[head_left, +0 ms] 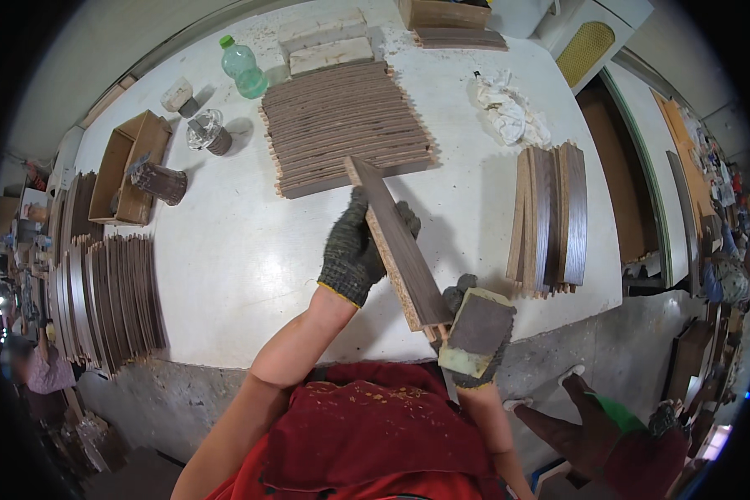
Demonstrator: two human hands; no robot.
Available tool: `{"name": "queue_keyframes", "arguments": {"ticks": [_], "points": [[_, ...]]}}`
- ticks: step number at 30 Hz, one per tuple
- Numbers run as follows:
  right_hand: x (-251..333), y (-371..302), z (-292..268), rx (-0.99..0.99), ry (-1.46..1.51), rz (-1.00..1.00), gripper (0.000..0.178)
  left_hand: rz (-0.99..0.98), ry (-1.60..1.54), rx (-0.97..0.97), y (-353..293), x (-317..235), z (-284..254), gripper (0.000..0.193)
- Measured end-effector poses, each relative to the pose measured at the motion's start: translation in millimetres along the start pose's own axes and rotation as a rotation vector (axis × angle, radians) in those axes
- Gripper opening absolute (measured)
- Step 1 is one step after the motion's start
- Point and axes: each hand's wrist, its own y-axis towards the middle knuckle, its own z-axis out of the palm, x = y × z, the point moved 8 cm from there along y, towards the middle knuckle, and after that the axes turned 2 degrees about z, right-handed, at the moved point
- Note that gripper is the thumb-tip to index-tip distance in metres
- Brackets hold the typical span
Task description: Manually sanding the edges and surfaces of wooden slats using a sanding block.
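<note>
My left hand (352, 252), in a dark knitted glove, is closed around a narrow brown wood-grain board (402, 250). The board slants across the middle of the view, its raw particleboard edge showing and wooden dowels sticking out at the near end. My right hand (495, 363), gloved alike, grips a pale yellow sanding block (480, 325) with a dark grey face, beside that near end. Whether block and board touch, I cannot tell. Beyond my hands lies a wide stack of similar doweled boards (342, 125).
On the white table (225, 308) stand more boards at left (112, 300) and right (550, 217). Toward the back are a green bottle (243, 68), pale blocks (329, 46) and a crumpled white cloth (512, 108). A cardboard box (129, 171) sits left. Another person (617, 429) is at lower right.
</note>
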Motion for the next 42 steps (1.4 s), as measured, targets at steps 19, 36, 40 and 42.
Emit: {"name": "queue_keyframes", "arguments": {"ticks": [19, 36, 40, 42], "points": [[31, -17, -9, -0.154, -0.256, -0.006, 0.074, -0.152, 0.124, 0.181, -10, 48, -2, 0.04], [24, -31, 140, 0.735, -2.594, -0.605, 0.06, 0.041, 0.363, 0.017, -18, 32, 2, 0.058], [49, -21, 114, 0.481, -2.768, -0.538, 0.054, 0.016, 0.317, 0.096, -20, 19, 6, 0.053], [66, -22, 101, 0.407, -2.695, -0.602, 0.052, 0.045, 0.308, 0.138, -24, 16, 15, 0.05]]}}
